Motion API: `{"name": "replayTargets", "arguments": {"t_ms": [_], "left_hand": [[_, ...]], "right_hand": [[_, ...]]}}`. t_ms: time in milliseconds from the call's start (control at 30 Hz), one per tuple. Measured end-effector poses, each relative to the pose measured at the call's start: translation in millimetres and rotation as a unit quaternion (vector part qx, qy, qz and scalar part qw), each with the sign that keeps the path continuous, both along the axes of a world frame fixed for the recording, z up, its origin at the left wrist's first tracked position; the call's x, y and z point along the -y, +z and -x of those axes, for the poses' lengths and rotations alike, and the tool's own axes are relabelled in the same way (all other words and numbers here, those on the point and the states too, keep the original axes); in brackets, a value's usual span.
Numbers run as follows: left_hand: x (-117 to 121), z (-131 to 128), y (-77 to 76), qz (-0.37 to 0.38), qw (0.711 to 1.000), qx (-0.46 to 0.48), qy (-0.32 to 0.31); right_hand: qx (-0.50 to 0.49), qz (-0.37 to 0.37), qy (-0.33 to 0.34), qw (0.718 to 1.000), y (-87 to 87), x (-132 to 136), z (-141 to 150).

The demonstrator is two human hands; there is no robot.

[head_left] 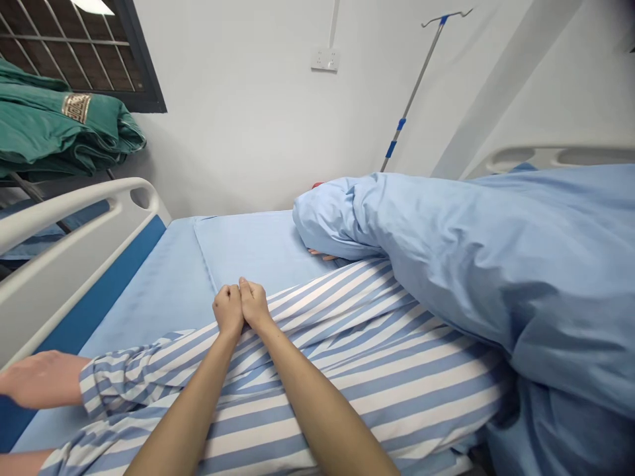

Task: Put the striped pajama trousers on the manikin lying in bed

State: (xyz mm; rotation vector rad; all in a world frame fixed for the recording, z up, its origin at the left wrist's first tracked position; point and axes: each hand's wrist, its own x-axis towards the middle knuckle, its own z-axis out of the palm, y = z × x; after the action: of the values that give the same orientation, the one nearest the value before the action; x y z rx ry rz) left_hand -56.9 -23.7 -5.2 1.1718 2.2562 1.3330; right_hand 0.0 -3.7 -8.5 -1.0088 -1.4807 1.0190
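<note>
At the near left of the bed, a bare foot (47, 378) sticks out of the striped trousers (352, 350), close to the footboard (74, 244); if you push the leg left, the foot could knock that board for lack of room. The trousers lie across the near side of the light blue sheet (248, 244), running right until they go under the quilt (471, 244).

In the middle, your left hand (228, 307) and right hand (254, 303) touch side by side at the far trouser leg. Each grip is curled into a fist; I cannot tell whether any cloth is pinched inside. If it is, a tug could twist the fabric, because your hands sit so close that the strain falls on one spot. Farther right, the quilt's loose bulk could slide left into your space, and a careless sweep could catch the fingers (329, 257) of the person in bed, half hidden under its left edge.

As for writing, the green bundle (49, 135) at the far left bears a patch (76, 107) with a dark and gold pattern, but you can read no letters. The footboard, wall socket (325, 60) and hooked pole (414, 92) show you no legible brand.
</note>
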Motion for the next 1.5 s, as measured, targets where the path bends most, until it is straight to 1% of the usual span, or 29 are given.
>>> {"name": "replayTargets", "arguments": {"t_ms": [100,233,300,367,433,500,567,700,800,967,1067,1133,1200,1267,1333,1400,1500], "left_hand": [[0,2,-0.1,0.034,0.999,-0.04,-0.008],[1,1,3.2,0.052,0.998,-0.047,-0.009],[1,0,4.0,0.06,0.997,-0.047,-0.01],[1,-2,4.3,0.068,0.996,-0.048,-0.013],[1,-4,4.4,0.085,0.995,-0.055,-0.018],[1,-6,4.3,0.103,0.992,-0.071,-0.023],[1,-8,4.0,0.113,0.989,-0.092,-0.022],[0,-10,3.6,0.117,0.985,-0.121,-0.025],[0,-11,3.9,0.124,0.982,-0.136,-0.032],[2,-14,4.9,0.129,0.978,-0.158,-0.045],[-1,-12,8.0,0.153,0.975,-0.15,-0.063],[-6,-9,14.0,0.172,0.971,-0.139,-0.091],[-15,-6,23.6,0.178,0.967,-0.136,-0.119],[-26,-5,34.3,0.164,0.968,-0.138,-0.132],[-36,-10,41.4,0.142,0.972,-0.136,-0.13],[-39,-19,41.0,0.118,0.978,-0.129,-0.115],[-33,-35,27.9,0.106,0.985,-0.117,-0.072]], "right_hand": [[0.005,0.0,-0.005,1.0,-2.0,1,0],[0.019,0.008,-0.002,1.0,1.1,1,-2],[0.057,0.019,0.001,0.998,8.6,-1,-5],[0.115,0.012,-0.013,0.993,19.2,-4,-10],[0.155,-0.023,-0.026,0.987,29.0,-7,-16],[0.155,-0.06,-0.017,0.986,32.7,-9,-24],[0.148,-0.066,-0.001,0.987,27.8,-11,-30],[0.15,-0.047,0.001,0.988,5.2,-14,-35],[0.122,-0.046,0.009,0.991,-4.2,-17,-36],[0.07,-0.032,0.02,0.997,-5.0,-22,-37],[0.047,-0.028,0.018,0.998,-5.4,-22,-37],[0.029,-0.022,0.012,0.999,-5.7,-22,-37],[0.006,-0.01,0.007,1.0,-5.6,-24,-36],[-0.021,0.003,0.005,1.0,-4.8,-27,-36],[-0.046,0.021,0.01,0.999,-3.6,-29,-36],[-0.074,0.043,0.015,0.996,-2.2,-32,-36],[-0.107,0.067,0.006,0.992,-0.1,-32,-38]]}}
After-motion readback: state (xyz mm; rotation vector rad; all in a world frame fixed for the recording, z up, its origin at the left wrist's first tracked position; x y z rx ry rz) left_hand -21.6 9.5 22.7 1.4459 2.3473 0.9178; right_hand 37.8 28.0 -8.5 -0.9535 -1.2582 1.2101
